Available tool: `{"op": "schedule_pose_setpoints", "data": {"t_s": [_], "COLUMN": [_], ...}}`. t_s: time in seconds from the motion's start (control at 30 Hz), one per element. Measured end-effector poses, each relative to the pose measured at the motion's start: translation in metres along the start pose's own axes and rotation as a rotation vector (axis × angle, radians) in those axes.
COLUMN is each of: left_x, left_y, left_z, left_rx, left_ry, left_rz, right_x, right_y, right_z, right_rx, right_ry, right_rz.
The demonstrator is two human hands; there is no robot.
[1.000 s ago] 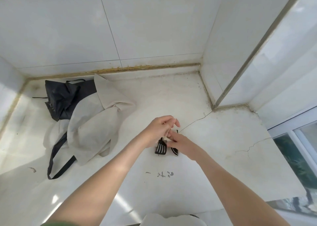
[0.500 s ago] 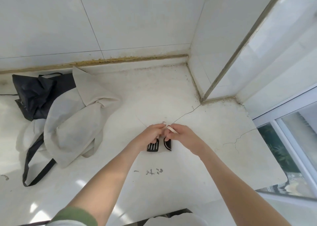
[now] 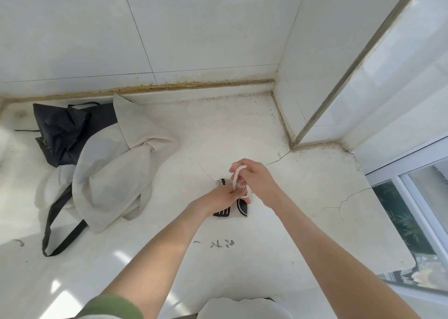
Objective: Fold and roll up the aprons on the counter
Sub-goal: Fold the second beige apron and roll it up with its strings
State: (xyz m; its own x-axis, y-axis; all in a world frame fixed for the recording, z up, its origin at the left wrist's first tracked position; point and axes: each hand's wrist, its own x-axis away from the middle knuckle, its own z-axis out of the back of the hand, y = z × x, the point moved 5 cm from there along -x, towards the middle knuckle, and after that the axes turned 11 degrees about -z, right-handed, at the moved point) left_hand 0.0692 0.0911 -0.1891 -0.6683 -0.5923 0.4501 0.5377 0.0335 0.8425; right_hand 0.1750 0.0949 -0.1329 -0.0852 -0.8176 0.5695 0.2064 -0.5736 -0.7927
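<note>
A small rolled apron (image 3: 240, 208), cream with black printed shapes, lies on the white counter (image 3: 242, 129) under both hands. My left hand (image 3: 224, 196) pinches its cream strap (image 3: 237, 177) down at the roll. Just above it, my right hand (image 3: 254, 177) has the strap looped over its curled fingers. At the left lie a crumpled beige apron (image 3: 114, 173) with a black strap and a dark navy apron (image 3: 65, 129) partly under it.
White tiled walls close the back and right of the counter, meeting at a corner pillar (image 3: 291, 100). A window (image 3: 412, 209) sits at the right beyond the counter edge. Cracks run across the counter's right part. Small dark bits (image 3: 221, 243) lie near the front.
My right hand has risen and pulled the cream strap up into a loop over its fingers. My left hand has stayed low at the roll.
</note>
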Motion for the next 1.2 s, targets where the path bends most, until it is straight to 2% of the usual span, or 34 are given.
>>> {"op": "schedule_pose_setpoints", "data": {"t_s": [0.1, 0.2, 0.27, 0.37, 0.47, 0.63, 0.87, 1.07, 1.13, 1.2], "left_x": [0.001, 0.001, -0.003, -0.005, -0.006, -0.003, -0.004, -0.006, -0.006, -0.007], "left_y": [0.002, -0.002, -0.007, -0.01, -0.013, -0.017, -0.021, -0.027, -0.025, -0.024], "left_z": [0.002, 0.003, 0.004, 0.004, 0.005, 0.002, 0.003, 0.004, 0.004, 0.004], "left_rx": [0.058, 0.072, 0.044, 0.01, 0.119, 0.413, 0.465, 0.567, 0.588, 0.6], "left_ry": [0.024, 0.049, 0.066, 0.056, 0.065, 0.083, 0.11, 0.171, 0.198, 0.207], "left_rz": [-0.017, -0.008, 0.013, 0.0, -0.028, -0.074, -0.006, 0.019, 0.026, 0.024], "right_x": [-0.008, -0.005, -0.003, -0.008, -0.008, -0.002, 0.0, 0.004, 0.008, 0.01], "right_y": [0.017, 0.037, 0.047, 0.055, 0.058, 0.06, 0.046, 0.049, 0.051, 0.053], "right_z": [0.015, 0.015, 0.01, 0.013, 0.015, 0.021, 0.04, 0.057, 0.065, 0.062], "right_rx": [0.034, 0.277, 0.274, 0.211, -0.027, -0.599, -0.943, -0.814, -0.627, -0.298], "right_ry": [0.188, 0.075, 0.004, 0.107, 0.144, -0.032, -0.08, -0.046, 0.01, 0.066], "right_rz": [-0.115, -0.289, -0.312, -0.247, -0.275, -0.319, -0.16, -0.083, -0.065, -0.075]}}
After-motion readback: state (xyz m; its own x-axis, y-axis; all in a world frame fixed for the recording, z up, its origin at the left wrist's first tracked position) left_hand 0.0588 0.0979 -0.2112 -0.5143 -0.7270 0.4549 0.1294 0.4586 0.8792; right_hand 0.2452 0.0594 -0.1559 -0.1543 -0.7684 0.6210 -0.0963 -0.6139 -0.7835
